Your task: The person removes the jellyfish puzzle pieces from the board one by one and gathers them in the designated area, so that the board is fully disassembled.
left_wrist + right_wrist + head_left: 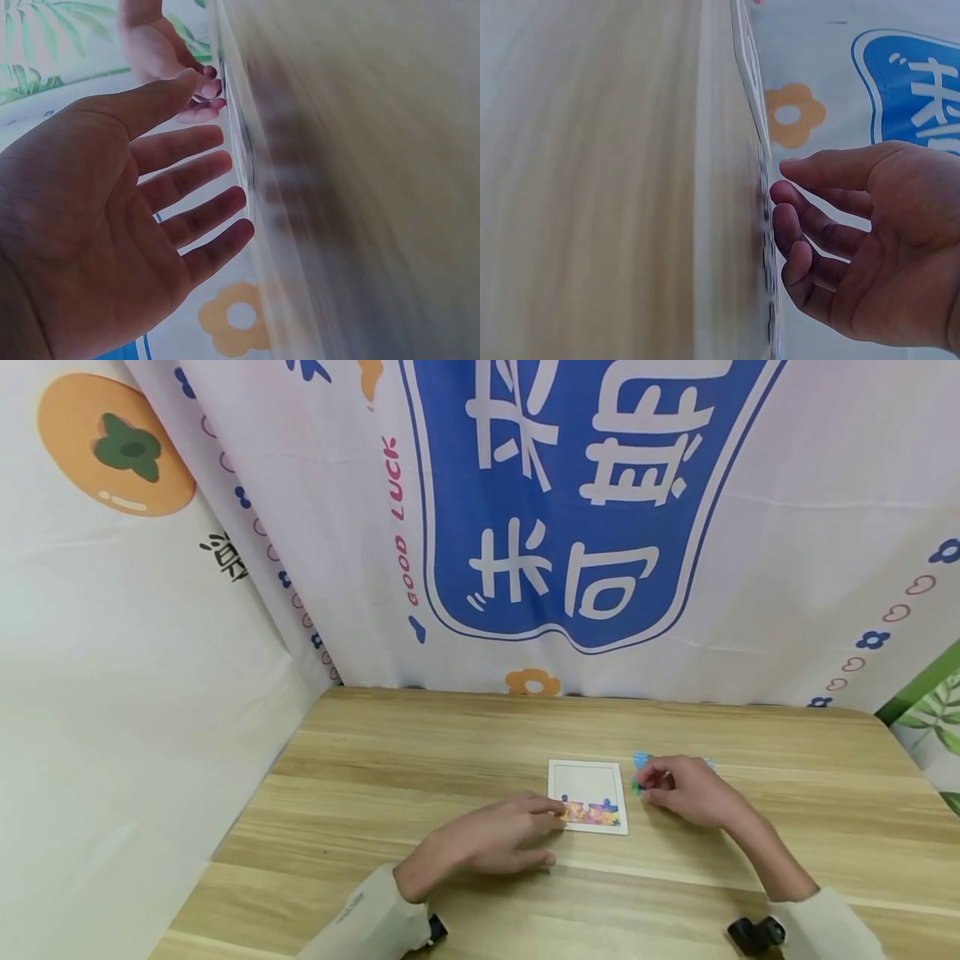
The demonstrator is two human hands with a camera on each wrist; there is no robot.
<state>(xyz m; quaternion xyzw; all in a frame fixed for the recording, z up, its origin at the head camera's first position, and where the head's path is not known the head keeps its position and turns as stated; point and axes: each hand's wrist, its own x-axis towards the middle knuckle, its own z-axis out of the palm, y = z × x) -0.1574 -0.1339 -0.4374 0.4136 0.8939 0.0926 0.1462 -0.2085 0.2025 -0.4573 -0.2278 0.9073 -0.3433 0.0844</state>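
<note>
Printed cloth hangs behind a wooden table, where a white puzzle frame lies with colourful pieces along its near side. Beside its left edge, the left hand spreads nearly straight, holding nothing. Loosely bent and ungripping, the right hand hovers over loose pieces just right of it.
</note>
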